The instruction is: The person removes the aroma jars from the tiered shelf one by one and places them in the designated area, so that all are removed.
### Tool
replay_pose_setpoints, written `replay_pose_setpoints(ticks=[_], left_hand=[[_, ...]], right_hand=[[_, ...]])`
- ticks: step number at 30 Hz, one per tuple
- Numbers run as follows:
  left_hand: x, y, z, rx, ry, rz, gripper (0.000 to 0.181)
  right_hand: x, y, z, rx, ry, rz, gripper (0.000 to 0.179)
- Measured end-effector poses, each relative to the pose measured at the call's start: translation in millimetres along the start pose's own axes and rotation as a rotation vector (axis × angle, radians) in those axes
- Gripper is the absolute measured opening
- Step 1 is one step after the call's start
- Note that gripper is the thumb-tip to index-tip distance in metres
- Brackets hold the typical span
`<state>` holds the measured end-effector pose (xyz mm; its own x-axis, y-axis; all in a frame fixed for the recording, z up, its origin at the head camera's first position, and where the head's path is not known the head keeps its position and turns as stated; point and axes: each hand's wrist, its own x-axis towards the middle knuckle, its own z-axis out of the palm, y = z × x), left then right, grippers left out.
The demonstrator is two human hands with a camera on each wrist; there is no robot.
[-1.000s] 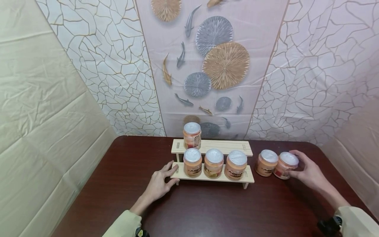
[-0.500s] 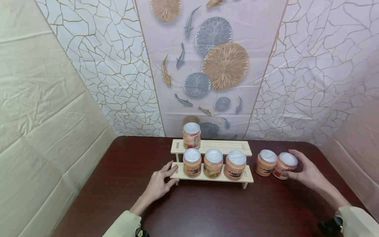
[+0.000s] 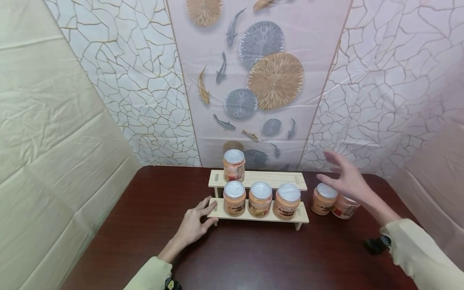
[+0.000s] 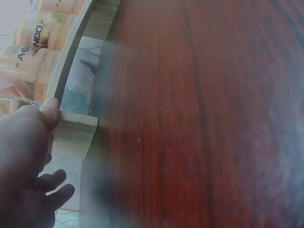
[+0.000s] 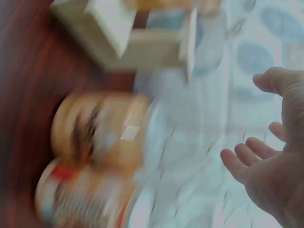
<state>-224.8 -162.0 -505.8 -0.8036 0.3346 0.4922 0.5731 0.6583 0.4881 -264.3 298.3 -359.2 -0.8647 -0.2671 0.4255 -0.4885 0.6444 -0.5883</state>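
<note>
A two-step wooden rack (image 3: 270,180) stands on the table. My left hand (image 3: 194,222) holds the left end of its lower board, and in the left wrist view the thumb (image 4: 50,114) lies against the board's front edge. On the lower board stand three jars with silver lids: a left jar (image 3: 235,203), a middle jar (image 3: 259,203) and a right jar (image 3: 286,205). A fourth jar (image 3: 234,171) stands at the upper board's left end. Above two more jars, a nearer-rack jar (image 3: 322,203) and an outer jar (image 3: 344,208), my right hand (image 3: 348,181) hovers with fingers spread, holding nothing.
The dark red-brown table (image 3: 253,257) runs back to a patterned cloth wall (image 3: 145,100). Plain cloth (image 3: 47,161) hangs on the left side. The two jars right of the rack stand side by side, near its right end.
My right hand has let go of the outer jar, then risen and moved left over the pair. That jar stays on the table. My left hand keeps its place on the rack.
</note>
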Motion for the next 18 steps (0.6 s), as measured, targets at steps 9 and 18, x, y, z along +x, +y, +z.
replay_pose_setpoints(ticks=[9,18], left_hand=[[0.3,0.1,0.9,0.002,0.022,0.016,0.052],[-0.4,-0.3,0.6,0.011,0.01,0.015,0.051]], right_hand=[[42.1,-48,44,0.229,-0.1,0.026,0.067],[63.7,-76,80,0.335,-0.178,0.07,0.07]])
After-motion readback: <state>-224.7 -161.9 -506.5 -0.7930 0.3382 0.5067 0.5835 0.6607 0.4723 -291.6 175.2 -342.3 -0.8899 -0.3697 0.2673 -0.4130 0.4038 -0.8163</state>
